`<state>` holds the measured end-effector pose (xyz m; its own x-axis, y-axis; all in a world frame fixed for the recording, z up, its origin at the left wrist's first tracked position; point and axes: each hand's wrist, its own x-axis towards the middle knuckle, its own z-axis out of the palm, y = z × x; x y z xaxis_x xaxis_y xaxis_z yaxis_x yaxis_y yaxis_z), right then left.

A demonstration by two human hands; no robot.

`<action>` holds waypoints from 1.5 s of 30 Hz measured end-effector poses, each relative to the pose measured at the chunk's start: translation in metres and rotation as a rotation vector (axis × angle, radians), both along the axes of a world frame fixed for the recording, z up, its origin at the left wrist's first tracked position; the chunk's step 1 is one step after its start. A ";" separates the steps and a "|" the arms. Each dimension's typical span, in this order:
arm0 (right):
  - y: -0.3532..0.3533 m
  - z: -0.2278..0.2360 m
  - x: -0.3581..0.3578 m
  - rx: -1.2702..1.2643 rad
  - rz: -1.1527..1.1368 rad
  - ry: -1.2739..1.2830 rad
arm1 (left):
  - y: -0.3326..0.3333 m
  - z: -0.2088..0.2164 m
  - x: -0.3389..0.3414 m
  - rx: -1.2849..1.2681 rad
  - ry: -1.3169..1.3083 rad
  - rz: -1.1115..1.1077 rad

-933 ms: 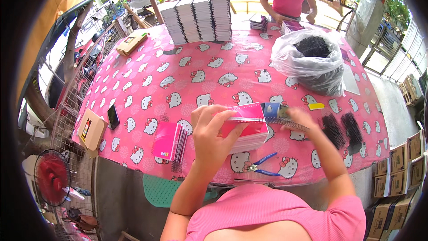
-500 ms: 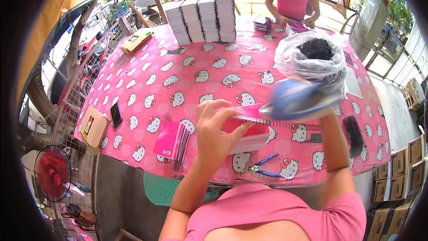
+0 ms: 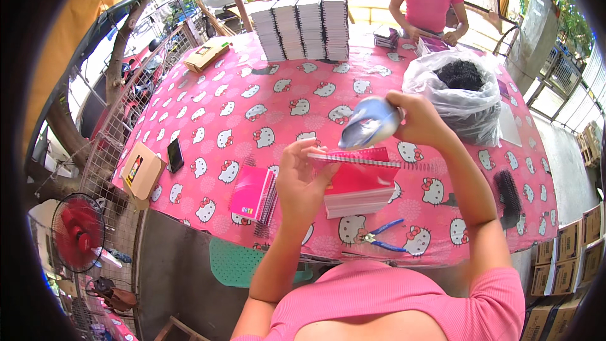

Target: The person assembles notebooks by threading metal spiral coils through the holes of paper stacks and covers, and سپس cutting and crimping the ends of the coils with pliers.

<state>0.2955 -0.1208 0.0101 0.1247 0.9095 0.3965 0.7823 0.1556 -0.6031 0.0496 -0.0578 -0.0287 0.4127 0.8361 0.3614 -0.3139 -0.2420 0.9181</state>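
Near the front of the table, my left hand [image 3: 298, 180] pinches the left end of a thin notebook [image 3: 356, 160] seen nearly edge-on. A spiral binding coil [image 3: 418, 167] runs along its edge and sticks out to the right. Just above it, my right hand [image 3: 420, 120] grips a rounded blue and white object [image 3: 371, 123], too blurred to name. Beneath the notebook lies a stack of red-covered page blocks [image 3: 360, 192]. Blue-handled pliers [image 3: 382, 237] rest open in front of the stack. Left of my left hand are several pink spiral notebooks [image 3: 251, 194].
A clear plastic bag of black coils [image 3: 451, 98] stands at right, with more black coils [image 3: 507, 196] nearer me. Tall notebook stacks [image 3: 303, 28] rise at the back. A phone [image 3: 175, 155] and cardboard box [image 3: 142, 170] lie left. Across the table stands another person [image 3: 429, 3].
My right hand has come up and left, bringing the blue and white object above the notebook. My left hand keeps its pinch. The view has shifted slightly.
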 end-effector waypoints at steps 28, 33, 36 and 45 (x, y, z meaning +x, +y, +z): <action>-0.155 -0.193 -0.122 -0.119 -0.139 -0.391 | -0.033 -0.033 -0.006 0.603 0.135 0.116; -0.152 -0.144 -0.111 -0.081 -0.182 0.110 | -0.024 -0.038 0.002 0.701 0.122 0.084; -0.129 -0.054 -0.128 0.097 -0.191 0.036 | -0.028 -0.039 -0.002 0.643 0.098 0.083; -0.115 -0.049 -0.105 -0.608 0.081 1.096 | -0.026 -0.032 -0.013 0.823 0.072 0.085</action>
